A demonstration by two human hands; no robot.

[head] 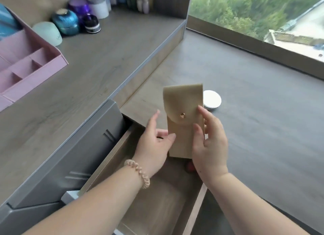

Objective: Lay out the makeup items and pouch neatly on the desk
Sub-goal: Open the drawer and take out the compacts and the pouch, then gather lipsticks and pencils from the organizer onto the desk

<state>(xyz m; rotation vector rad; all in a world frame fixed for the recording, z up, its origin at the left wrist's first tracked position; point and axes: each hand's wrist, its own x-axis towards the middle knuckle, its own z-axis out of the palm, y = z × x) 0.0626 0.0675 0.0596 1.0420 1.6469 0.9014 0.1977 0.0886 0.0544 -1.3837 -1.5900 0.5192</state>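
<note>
1. Pouch [184, 122]: tan, flat, flap closed over a small gold snap. Held upright in the air between both hands, above the open drawer [157, 196] and the near edge of the lower desk surface [254, 112].
2. Left hand [154, 143]: thumb pressed on the pouch's left edge, low down; the other fingers are spread, with the index fingertip standing clear of the fabric. A coiled peach hair tie [138, 173] sits on the wrist.
3. Right hand [208, 143]: grasping the pouch's right edge, thumb on the front face just below the flap, fingers curled behind.
4. Round white tin [213, 100]: rests on the lower desk surface behind the pouch, partly hidden by its upper right corner.
5. Drawer: pulled out below the desk's near edge; a small red object [190, 168] shows inside, under the pouch's bottom edge, too blurred to identify.
6. Raised shelf surface [87, 77] on the left: pink divided organiser [26, 68] at its left edge; toward the back, a pale green rounded item [48, 33], a teal ribbed jar [65, 21], a purple jar [79, 6], a small dark jar [91, 24] and a white jar [98, 6].
7. Bottles [143, 1] stand at the shelf's far edge, blurred.
8. Window [254, 12] runs along the desk's far right edge.
</note>
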